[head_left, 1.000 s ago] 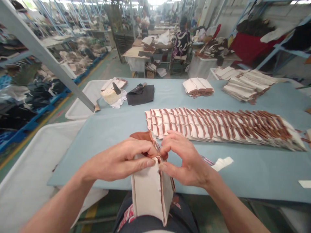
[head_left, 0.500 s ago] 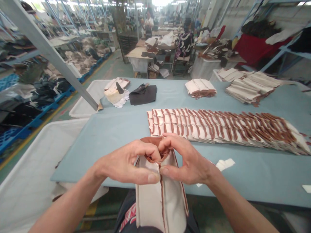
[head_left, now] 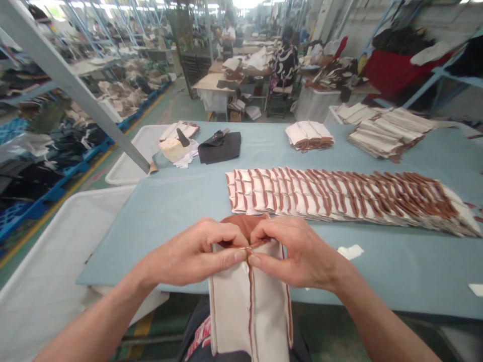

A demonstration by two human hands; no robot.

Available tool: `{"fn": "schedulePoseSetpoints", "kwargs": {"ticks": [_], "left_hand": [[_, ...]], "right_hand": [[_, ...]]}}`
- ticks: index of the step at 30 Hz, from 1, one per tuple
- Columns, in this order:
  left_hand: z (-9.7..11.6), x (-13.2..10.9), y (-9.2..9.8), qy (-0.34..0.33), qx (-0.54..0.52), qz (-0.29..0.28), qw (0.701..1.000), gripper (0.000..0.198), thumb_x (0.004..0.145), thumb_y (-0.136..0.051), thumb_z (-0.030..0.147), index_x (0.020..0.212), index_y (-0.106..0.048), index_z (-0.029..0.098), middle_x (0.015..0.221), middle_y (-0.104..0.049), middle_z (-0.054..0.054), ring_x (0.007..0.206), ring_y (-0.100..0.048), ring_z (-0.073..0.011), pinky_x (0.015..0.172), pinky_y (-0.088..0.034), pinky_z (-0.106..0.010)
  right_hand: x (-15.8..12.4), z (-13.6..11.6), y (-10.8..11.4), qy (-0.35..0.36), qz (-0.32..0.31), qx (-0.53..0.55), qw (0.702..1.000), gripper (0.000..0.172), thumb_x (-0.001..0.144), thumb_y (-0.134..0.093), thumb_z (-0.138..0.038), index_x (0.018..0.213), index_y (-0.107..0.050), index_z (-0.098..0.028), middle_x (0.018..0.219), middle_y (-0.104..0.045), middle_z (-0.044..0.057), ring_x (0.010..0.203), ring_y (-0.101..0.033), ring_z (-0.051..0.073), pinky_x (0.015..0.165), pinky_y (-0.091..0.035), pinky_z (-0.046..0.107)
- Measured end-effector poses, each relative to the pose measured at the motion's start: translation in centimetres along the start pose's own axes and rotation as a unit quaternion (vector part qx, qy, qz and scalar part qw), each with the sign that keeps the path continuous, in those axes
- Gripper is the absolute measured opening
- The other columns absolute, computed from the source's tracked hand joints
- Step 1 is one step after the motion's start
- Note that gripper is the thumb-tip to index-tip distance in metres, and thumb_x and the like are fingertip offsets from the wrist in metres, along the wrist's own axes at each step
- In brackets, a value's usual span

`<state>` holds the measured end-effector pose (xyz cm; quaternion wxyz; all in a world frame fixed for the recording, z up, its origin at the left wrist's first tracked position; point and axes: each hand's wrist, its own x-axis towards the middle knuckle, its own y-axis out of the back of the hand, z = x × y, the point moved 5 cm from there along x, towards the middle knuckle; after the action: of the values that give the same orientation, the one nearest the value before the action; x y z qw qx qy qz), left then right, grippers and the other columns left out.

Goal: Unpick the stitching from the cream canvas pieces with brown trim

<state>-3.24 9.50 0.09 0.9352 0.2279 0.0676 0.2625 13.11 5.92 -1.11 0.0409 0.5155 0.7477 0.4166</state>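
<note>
A sewn leather boot shaft (head_left: 230, 311), cream on its outer face and brown inside, hangs upright in front of my body beyond the table's near edge. A brown-edged seam runs down its middle. My left hand (head_left: 199, 251) pinches the top rim just left of this seam, thumb outside and fingers curled into the opening. On the other side of the seam, my right hand (head_left: 298, 251) grips the rim the same way. Both thumb tips almost meet at the seam top. Brown leather shows behind the fingers, whose tips are partly hidden inside.
Overlapping rows of cream-and-brown pieces (head_left: 339, 196) lie across the blue table (head_left: 169, 216). Farther back are stacked pieces (head_left: 309, 133), a larger pile (head_left: 388, 130) and black cloth (head_left: 222, 146). White bins (head_left: 68, 241) stand left, near a slanting metal post (head_left: 86, 90). A person (head_left: 283, 65) sits beyond.
My fingers have drawn the rim flatter and tighter at the seam, and the opening looks narrower. The right hand has turned slightly, with its knuckles lower. The view has shifted a little.
</note>
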Motion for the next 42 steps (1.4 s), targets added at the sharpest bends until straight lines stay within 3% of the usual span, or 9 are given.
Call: {"fn": "schedulePoseSetpoints", "kwargs": {"ticks": [8,13,18,24,28,31,34,38,42], "left_hand": [[1.4,0.3,0.4,-0.037,0.144,0.07,0.986,0.014,0.078,-0.056,0.003,0.071,-0.06,0.014,0.059,-0.04,0.008,0.052,-0.035,-0.0046,0.05,-0.025,-0.021],[1.1,0.3,0.8,-0.041,0.174,0.073,0.981,0.017,0.081,-0.056,0.001,0.073,-0.053,0.016,0.063,-0.045,0.008,0.054,-0.039,-0.0054,0.052,-0.028,-0.021],[0.6,0.1,0.5,-0.12,0.255,0.06,0.958,0.02,0.098,-0.049,0.007,0.081,-0.051,0.019,0.079,-0.058,0.0,0.069,-0.054,-0.0112,0.061,-0.039,-0.023],[-1.0,-1.1,0.1,-0.207,0.393,0.075,0.893,0.027,0.107,-0.035,0.009,0.095,-0.057,0.018,0.079,-0.063,-0.002,0.067,-0.057,-0.0145,0.06,-0.04,-0.027],[-1.6,-1.5,0.2,-0.224,0.439,0.058,0.868,0.033,0.111,-0.03,0.014,0.1,-0.06,0.019,0.081,-0.067,-0.001,0.068,-0.058,-0.0143,0.061,-0.041,-0.028],[-2.2,-1.5,0.3,-0.201,0.448,0.041,0.87,0.025,0.11,-0.037,0.014,0.103,-0.061,0.02,0.08,-0.067,0.0,0.069,-0.059,-0.0127,0.062,-0.042,-0.026],[-2.6,-1.5,0.1,-0.213,0.438,0.05,0.872,0.025,0.11,-0.037,0.013,0.103,-0.06,0.019,0.082,-0.068,-0.002,0.071,-0.06,-0.0144,0.064,-0.044,-0.026],[-2.3,-1.6,0.6,-0.219,0.321,0.084,0.918,0.018,0.109,-0.039,0.014,0.111,-0.056,0.017,0.091,-0.07,-0.005,0.079,-0.064,-0.0155,0.072,-0.049,-0.025],[-2.1,-1.5,1.9,-0.086,0.201,0.056,0.974,0.015,0.104,-0.058,0.02,0.118,-0.058,0.018,0.102,-0.072,-0.001,0.087,-0.067,-0.012,0.079,-0.047,-0.02]], "right_hand": [[1.9,-0.7,0.3,-0.003,-0.053,0.015,0.998,0.015,0.08,-0.064,-0.01,0.073,-0.055,-0.021,0.068,-0.062,-0.004,0.061,-0.055,0.012,0.059,-0.033,0.025],[2.2,-0.2,-0.7,-0.043,-0.081,-0.05,0.994,0.012,0.082,-0.063,-0.008,0.081,-0.062,-0.019,0.081,-0.072,0.001,0.073,-0.065,0.017,0.065,-0.036,0.027],[2.7,0.3,-1.2,-0.066,-0.071,-0.108,0.989,0.013,0.082,-0.06,-0.011,0.074,-0.055,-0.02,0.075,-0.066,0.001,0.067,-0.057,0.016,0.06,-0.026,0.03],[2.8,1.3,-1.4,-0.108,-0.068,0.076,0.989,0.014,0.078,-0.057,-0.01,0.069,-0.052,-0.019,0.066,-0.055,-0.004,0.063,-0.049,0.012,0.06,-0.03,0.025],[2.8,1.9,-2.3,-0.187,-0.112,0.266,0.939,0.008,0.077,-0.055,-0.021,0.07,-0.053,-0.02,0.063,-0.049,-0.005,0.058,-0.042,0.01,0.053,-0.03,0.022],[2.8,2.4,-3.5,-0.236,-0.124,0.36,0.894,0.015,0.076,-0.056,-0.032,0.069,-0.052,-0.02,0.062,-0.045,-0.006,0.057,-0.038,0.01,0.05,-0.028,0.022],[2.7,2.9,-4.4,-0.268,-0.097,0.37,0.884,0.016,0.074,-0.056,-0.034,0.067,-0.05,-0.02,0.061,-0.045,-0.005,0.056,-0.038,0.01,0.05,-0.027,0.022],[2.5,2.8,-4.0,-0.241,-0.042,0.286,0.926,0.012,0.075,-0.052,-0.027,0.066,-0.048,-0.021,0.06,-0.046,-0.005,0.056,-0.041,0.01,0.052,-0.03,0.022],[2.2,1.5,-2.7,-0.128,0.008,0.165,0.978,0.013,0.082,-0.052,-0.018,0.07,-0.054,-0.019,0.063,-0.057,-0.004,0.059,-0.051,0.01,0.058,-0.036,0.023]]}}
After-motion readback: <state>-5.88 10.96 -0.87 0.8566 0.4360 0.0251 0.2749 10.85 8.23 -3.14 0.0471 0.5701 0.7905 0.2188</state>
